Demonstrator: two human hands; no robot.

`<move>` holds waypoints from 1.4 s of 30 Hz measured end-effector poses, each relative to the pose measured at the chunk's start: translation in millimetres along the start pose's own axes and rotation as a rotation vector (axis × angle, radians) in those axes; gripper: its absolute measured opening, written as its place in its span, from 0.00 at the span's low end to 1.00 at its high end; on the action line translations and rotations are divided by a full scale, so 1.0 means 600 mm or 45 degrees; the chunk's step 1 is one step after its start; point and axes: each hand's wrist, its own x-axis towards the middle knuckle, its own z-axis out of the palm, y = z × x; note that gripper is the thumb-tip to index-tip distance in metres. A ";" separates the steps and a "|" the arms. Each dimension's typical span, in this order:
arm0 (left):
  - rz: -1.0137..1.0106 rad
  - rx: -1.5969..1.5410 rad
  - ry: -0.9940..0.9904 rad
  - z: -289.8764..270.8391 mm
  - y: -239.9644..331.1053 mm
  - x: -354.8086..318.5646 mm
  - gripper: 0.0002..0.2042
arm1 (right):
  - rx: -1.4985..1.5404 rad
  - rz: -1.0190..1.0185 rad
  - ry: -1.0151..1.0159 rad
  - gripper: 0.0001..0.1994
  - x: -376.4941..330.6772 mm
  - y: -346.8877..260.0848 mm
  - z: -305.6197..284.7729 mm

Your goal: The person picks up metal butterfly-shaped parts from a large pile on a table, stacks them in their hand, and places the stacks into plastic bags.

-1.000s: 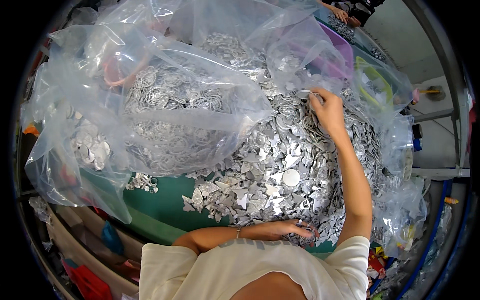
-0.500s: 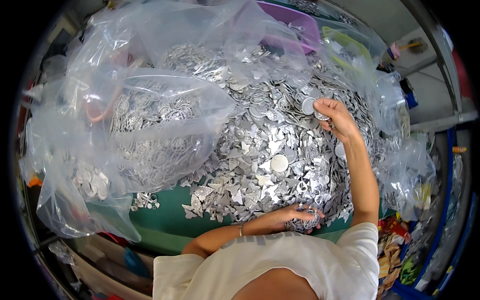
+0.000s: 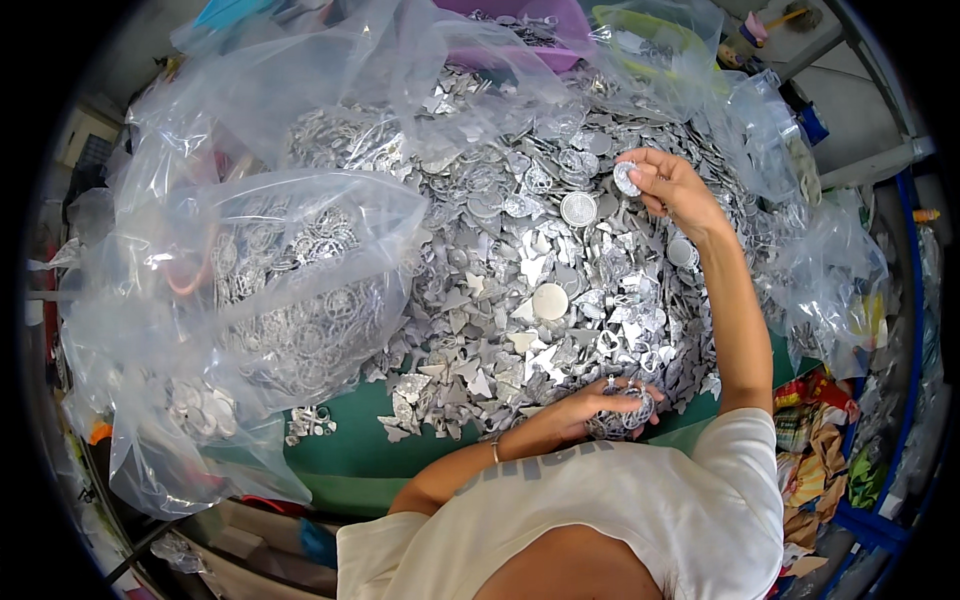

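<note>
My right hand (image 3: 678,190) is over the far right of a heap of silver-grey metal pieces (image 3: 515,330). Between its thumb and fingers is a small round metal disc (image 3: 626,179) with a patterned face. A larger rimmed disc (image 3: 578,209) lies on the heap to the left of that hand, apart from it. Close to my body, at the near edge of the heap, my left hand (image 3: 592,406) is curled around several openwork round metal pendants (image 3: 622,414). A plain pale disc (image 3: 550,301) rests on the heap between the two hands.
A clear plastic bag (image 3: 300,290) full of openwork metal pieces covers the left side. At the back are a purple basin (image 3: 560,35) and a yellow-green basket (image 3: 650,35). More clear plastic (image 3: 835,270) lies at the right. A few small pieces (image 3: 311,424) sit on the green tabletop (image 3: 345,440).
The rimmed disc that was at my right fingertips now lies on the heap further left. My right hand now pinches a smaller disc. My left hand keeps its pendants; the whole view has shifted.
</note>
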 end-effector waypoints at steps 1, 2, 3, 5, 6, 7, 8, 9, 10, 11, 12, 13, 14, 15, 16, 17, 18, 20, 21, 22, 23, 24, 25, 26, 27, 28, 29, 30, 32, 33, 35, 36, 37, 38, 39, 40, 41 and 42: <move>-0.010 -0.007 -0.004 0.001 0.003 -0.001 0.19 | 0.001 0.018 -0.009 0.14 0.000 -0.008 0.000; -0.008 -0.013 -0.008 0.000 0.002 -0.001 0.19 | -0.173 -0.052 0.042 0.14 0.004 -0.010 0.003; -0.006 -0.018 -0.012 -0.001 0.001 0.000 0.20 | -0.347 -0.122 0.093 0.14 0.013 -0.012 0.009; -0.006 -0.014 -0.036 -0.001 0.001 0.002 0.20 | -0.832 -0.289 0.140 0.15 0.037 -0.006 0.004; -0.013 -0.003 -0.028 0.000 0.000 0.001 0.20 | -0.990 -0.334 0.154 0.16 0.051 0.007 0.004; -0.017 0.008 -0.019 0.001 0.002 0.000 0.20 | -1.149 -0.383 0.165 0.16 0.065 0.013 0.014; -0.021 0.020 -0.011 0.002 0.004 -0.001 0.20 | -1.309 -0.429 0.177 0.16 0.075 0.016 0.023; -0.045 0.026 0.003 0.004 0.008 -0.004 0.20 | -1.355 -0.302 0.126 0.16 0.079 0.012 0.024; -0.041 0.032 -0.003 0.002 0.007 -0.003 0.20 | -1.427 -0.342 0.129 0.15 0.081 0.014 0.025; -0.038 0.039 -0.009 0.000 0.004 -0.003 0.21 | -1.498 -0.381 0.132 0.15 0.084 0.018 0.025; -0.036 0.046 -0.016 -0.002 0.004 -0.002 0.21 | -1.570 -0.420 0.136 0.15 0.085 0.021 0.026; -0.047 0.030 -0.007 -0.001 0.004 -0.003 0.21 | -1.613 -0.365 0.128 0.14 0.078 0.008 0.038; -0.044 0.025 -0.008 -0.001 0.005 -0.003 0.21 | -1.628 -0.318 0.155 0.14 0.074 0.003 0.049; -0.042 0.021 -0.009 -0.001 0.005 -0.003 0.21 | -1.642 -0.271 0.181 0.14 0.071 0.000 0.058; -0.042 0.019 -0.011 -0.001 0.005 -0.003 0.21 | -1.656 -0.224 0.211 0.14 0.068 -0.001 0.063; -0.046 0.010 -0.007 0.000 0.004 -0.004 0.21 | -1.638 -0.242 0.239 0.14 0.066 0.001 0.065; -0.051 0.002 -0.002 0.000 0.003 -0.004 0.21 | -1.620 -0.260 0.265 0.14 0.065 0.007 0.066; -0.054 -0.009 0.001 0.000 0.003 -0.002 0.21 | -1.569 -0.294 0.295 0.14 0.068 0.014 0.060; -0.053 -0.015 0.004 0.000 0.001 -0.001 0.21 | -1.531 -0.308 0.293 0.14 0.071 0.018 0.056; -0.050 -0.016 0.005 0.000 0.002 0.000 0.21 | -1.495 -0.328 0.294 0.14 0.075 0.020 0.052; -0.047 -0.019 0.006 0.001 0.003 -0.001 0.21 | -1.406 -0.298 0.310 0.16 0.078 0.022 0.049; -0.044 -0.022 0.007 0.003 0.002 -0.002 0.20 | -1.377 -0.267 0.292 0.16 0.081 0.024 0.044; -0.041 -0.027 0.008 0.005 0.001 -0.003 0.20 | -1.347 -0.236 0.273 0.17 0.083 0.025 0.040; -0.046 -0.025 -0.001 0.005 0.001 -0.002 0.20 | -1.317 -0.204 0.255 0.17 0.086 0.025 0.036; -0.051 -0.022 -0.010 0.004 0.003 -0.001 0.21 | -1.300 -0.103 0.136 0.17 0.093 0.020 0.032; -0.042 -0.025 -0.012 0.002 0.003 -0.002 0.21 | -1.399 -0.132 0.212 0.16 0.092 0.013 0.046; -0.030 0.000 -0.010 -0.003 0.001 -0.001 0.21 | -1.495 -0.155 0.299 0.16 0.082 0.004 0.065; -0.034 0.004 -0.001 -0.002 0.003 0.000 0.21 | -1.590 -0.178 0.388 0.15 0.077 -0.002 0.075; -0.057 0.008 0.016 0.000 0.003 -0.002 0.21 | -1.687 -0.114 0.332 0.15 0.078 -0.006 0.074; -0.054 0.015 0.011 -0.001 0.000 -0.002 0.21 | -1.727 -0.053 0.317 0.16 0.078 -0.010 0.074; -0.045 0.035 0.012 -0.005 -0.003 -0.002 0.21 | -1.744 -0.004 0.323 0.17 0.081 -0.012 0.078; -0.042 0.043 0.007 -0.004 0.000 -0.002 0.21 | -1.726 -0.013 0.344 0.17 0.083 -0.009 0.076; -0.042 0.044 0.003 -0.003 0.000 -0.002 0.21 | -1.708 -0.017 0.360 0.17 0.082 -0.004 0.075; -0.040 0.046 -0.001 -0.001 0.001 -0.002 0.21 | -1.626 -0.047 0.371 0.16 0.082 -0.003 0.074; -0.034 0.036 -0.002 0.001 0.003 -0.004 0.21 | -1.544 -0.076 0.382 0.16 0.081 -0.003 0.073; -0.032 0.038 -0.009 -0.001 0.001 -0.002 0.21 | -1.471 -0.102 0.394 0.16 0.080 -0.005 0.067; -0.031 0.041 -0.017 -0.004 -0.002 0.000 0.21 | -1.431 -0.126 0.429 0.16 0.084 0.004 0.062; -0.030 0.043 -0.024 -0.008 -0.004 0.001 0.21 | -1.397 -0.126 0.430 0.15 0.082 0.005 0.059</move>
